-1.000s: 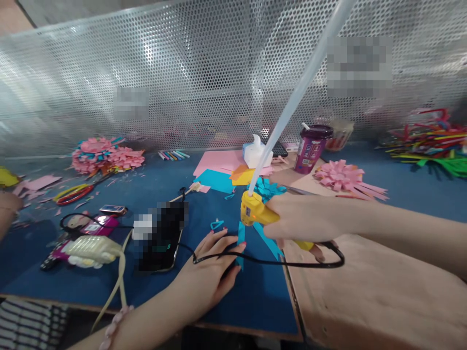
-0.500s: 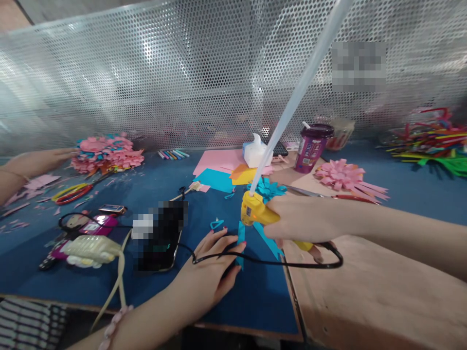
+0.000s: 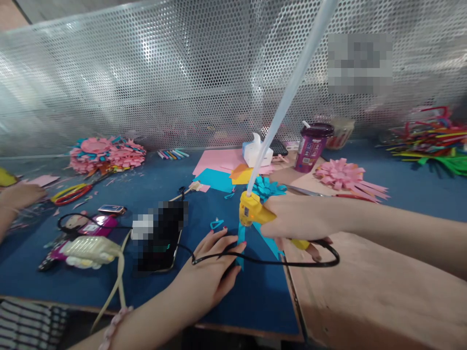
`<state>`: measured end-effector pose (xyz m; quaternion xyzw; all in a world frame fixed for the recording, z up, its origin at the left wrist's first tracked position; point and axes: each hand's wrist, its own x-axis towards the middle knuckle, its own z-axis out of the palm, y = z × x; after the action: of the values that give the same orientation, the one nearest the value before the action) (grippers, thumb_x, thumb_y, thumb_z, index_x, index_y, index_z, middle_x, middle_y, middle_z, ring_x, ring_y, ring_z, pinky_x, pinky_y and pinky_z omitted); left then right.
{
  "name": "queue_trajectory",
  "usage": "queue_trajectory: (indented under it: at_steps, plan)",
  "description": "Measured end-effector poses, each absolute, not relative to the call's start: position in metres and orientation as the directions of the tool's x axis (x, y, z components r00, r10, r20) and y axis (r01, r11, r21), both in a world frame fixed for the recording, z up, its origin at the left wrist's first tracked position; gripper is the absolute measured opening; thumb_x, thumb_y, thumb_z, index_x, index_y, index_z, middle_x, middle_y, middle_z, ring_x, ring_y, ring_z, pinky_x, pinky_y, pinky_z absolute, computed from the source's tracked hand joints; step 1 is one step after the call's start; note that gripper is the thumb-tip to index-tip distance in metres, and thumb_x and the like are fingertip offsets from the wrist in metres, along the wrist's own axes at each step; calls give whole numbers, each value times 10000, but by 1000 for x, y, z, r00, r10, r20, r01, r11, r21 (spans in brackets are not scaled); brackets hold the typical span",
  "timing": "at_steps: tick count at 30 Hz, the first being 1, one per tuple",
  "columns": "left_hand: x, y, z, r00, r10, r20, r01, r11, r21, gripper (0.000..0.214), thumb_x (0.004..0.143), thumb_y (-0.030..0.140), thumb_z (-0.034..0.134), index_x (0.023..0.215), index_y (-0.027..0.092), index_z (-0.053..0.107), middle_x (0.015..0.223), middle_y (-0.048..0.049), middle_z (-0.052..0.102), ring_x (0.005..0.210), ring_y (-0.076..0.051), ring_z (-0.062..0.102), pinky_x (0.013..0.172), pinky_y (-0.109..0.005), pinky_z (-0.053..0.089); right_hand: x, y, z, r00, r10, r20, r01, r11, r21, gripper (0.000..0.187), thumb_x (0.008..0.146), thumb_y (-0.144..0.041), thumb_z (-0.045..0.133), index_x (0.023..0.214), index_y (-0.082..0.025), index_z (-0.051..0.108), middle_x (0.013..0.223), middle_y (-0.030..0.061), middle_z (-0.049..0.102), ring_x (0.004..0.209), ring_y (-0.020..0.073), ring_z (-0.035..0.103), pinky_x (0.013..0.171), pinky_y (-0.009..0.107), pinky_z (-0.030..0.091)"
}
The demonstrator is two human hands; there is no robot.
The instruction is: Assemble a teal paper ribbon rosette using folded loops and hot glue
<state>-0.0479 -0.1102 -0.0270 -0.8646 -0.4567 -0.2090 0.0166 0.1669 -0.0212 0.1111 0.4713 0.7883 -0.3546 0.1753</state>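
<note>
My right hand [image 3: 288,218] grips a yellow hot glue gun [image 3: 249,209], its long clear glue stick [image 3: 292,90] rising from the back end. The nozzle points down over a narrow blue paper strip [image 3: 241,233], and its tip is hidden. Fingers stretched out, my left hand [image 3: 213,262] lies on the table with its fingertips on that strip. The gun's black cord [image 3: 262,261] passes over the left hand. A second blue strip [image 3: 269,239] lies under the gun, near a blue paper flower [image 3: 269,188]. A small blue paper loop [image 3: 216,223] is just beyond the left fingers.
A phone [image 3: 164,243], power adapter and cable lie left of my hand. Behind stand a tissue pack [image 3: 257,153] and purple cup [image 3: 310,148]. Pink paper flowers [image 3: 341,174], red-handled scissors [image 3: 352,197] and coloured paper sit around. Another person's hand [image 3: 24,197] is at far left.
The glue gun in my right hand has shifted slightly left. My left hand stays put. The other person's hand has moved away from the pink flower bundle, toward the left and nearer.
</note>
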Motion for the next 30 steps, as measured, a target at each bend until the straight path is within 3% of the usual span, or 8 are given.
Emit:
queue_trajectory:
  at_steps: [7,12,17,20,24,27,30]
  plan:
    - [-48,-110,-26,511,757,408,776,-610,161,352,913,245,505,1252,241,599,1262,-45,617,1308,-240,458,1102,-456,398,163,-13,119,-525,577,-626,851,360,-381,237,740,-348,470,643,-165,584,390,-17,494,299,110,453,314,199,329]
    - [-47,-110,-26,513,768,383,785,-600,153,361,914,258,499,1263,252,589,1265,-44,618,1299,-239,474,1101,-462,396,159,-15,122,-442,634,-635,897,298,-326,185,712,-349,497,667,-177,545,449,-23,512,288,97,412,302,218,306]
    - [-47,-109,-25,505,778,375,793,-589,155,358,912,258,504,1261,277,581,1269,-20,616,1296,-230,479,1100,-453,400,164,-20,126,-432,687,-584,887,208,-412,174,731,-357,533,770,-188,520,498,-45,510,317,92,437,326,212,340]
    - [-47,-109,-23,507,789,347,797,-582,160,351,911,268,508,1253,288,582,1277,-8,612,1305,-224,472,1113,-444,384,170,-24,129,-411,737,-536,888,189,-420,209,762,-387,527,802,-183,531,495,-42,506,313,91,426,331,215,335]
    - [-46,-110,-19,500,796,340,798,-576,175,381,914,263,508,1293,284,549,1291,-8,610,1316,-211,460,1129,-422,367,174,-31,125,-438,767,-469,890,296,-347,207,789,-361,487,730,-172,546,453,-25,489,301,79,378,337,217,315]
    - [-46,-109,-16,510,798,321,795,-580,179,403,916,245,507,1318,262,515,1307,-22,600,1318,-209,455,1131,-421,366,176,-34,121,-429,847,-313,893,345,-290,199,808,-328,473,709,-168,538,435,-14,485,305,71,367,349,210,283]
    - [-46,-108,-14,521,802,293,799,-579,163,359,915,243,509,1272,237,546,1312,-50,592,1312,-232,463,1122,-445,373,181,-30,125,-375,884,-278,877,241,-415,211,822,-364,484,800,-164,549,486,-7,526,308,80,405,337,212,291]
